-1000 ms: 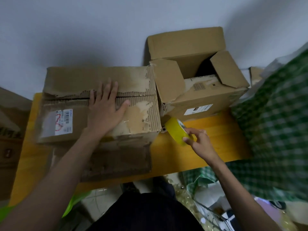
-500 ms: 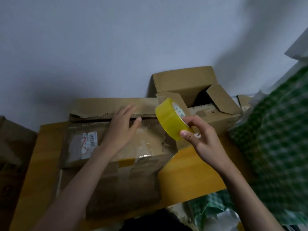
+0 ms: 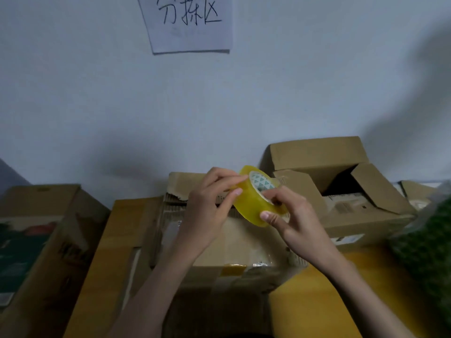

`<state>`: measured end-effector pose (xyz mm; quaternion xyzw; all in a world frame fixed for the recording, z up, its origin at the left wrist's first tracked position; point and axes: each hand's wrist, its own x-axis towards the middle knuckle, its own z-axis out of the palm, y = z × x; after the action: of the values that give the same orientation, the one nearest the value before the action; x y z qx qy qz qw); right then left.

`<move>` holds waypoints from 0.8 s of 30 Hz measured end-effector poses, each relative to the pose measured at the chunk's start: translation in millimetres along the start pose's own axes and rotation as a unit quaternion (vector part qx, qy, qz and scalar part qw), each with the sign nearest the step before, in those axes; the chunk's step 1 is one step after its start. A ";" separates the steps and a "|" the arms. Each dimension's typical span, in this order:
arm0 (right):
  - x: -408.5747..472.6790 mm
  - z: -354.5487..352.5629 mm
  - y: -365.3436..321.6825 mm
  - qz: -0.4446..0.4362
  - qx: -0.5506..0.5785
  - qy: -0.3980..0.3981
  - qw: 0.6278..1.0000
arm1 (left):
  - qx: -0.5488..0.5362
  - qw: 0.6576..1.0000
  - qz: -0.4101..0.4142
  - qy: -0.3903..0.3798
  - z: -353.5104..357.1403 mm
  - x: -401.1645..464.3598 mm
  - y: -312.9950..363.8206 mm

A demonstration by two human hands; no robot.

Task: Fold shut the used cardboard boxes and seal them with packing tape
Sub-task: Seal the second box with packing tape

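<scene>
Pale wall (image 3: 317, 93) behind, yellow tabletop (image 3: 317, 301) below. Closed box (image 3: 239, 242) sits centre, flaps down, apparently ready for sealing; open box (image 3: 341, 191) waits far right. Right hand (image 3: 290, 215) grips the tape roll (image 3: 256, 198) above it, left hand (image 3: 212, 203) fingers (image 3: 235, 191) pinching the rim, likely hunting the loose end.

Parcel sorting room, used cardboard boxes (image 3: 341, 191), handwritten wall sign (image 3: 188, 23), wooden table (image 3: 329, 289)

left hand (image 3: 207, 203): raised, fingertips pinched | right hand (image 3: 290, 215): raised, apparently gripping, thumb forward
</scene>
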<state>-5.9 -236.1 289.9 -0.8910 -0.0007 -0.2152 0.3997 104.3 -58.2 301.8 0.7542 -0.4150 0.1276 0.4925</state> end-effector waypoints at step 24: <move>81.7 4.3 -12.1 0.144 0.234 -0.242 0.931 | -0.255 0.860 -0.438 -0.061 -98.9 48.4 -42.4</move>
<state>67.8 -238.8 327.4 -0.7877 -0.0197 0.0727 0.6114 187.7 8.8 351.5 0.7126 -0.0895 -0.2574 0.6464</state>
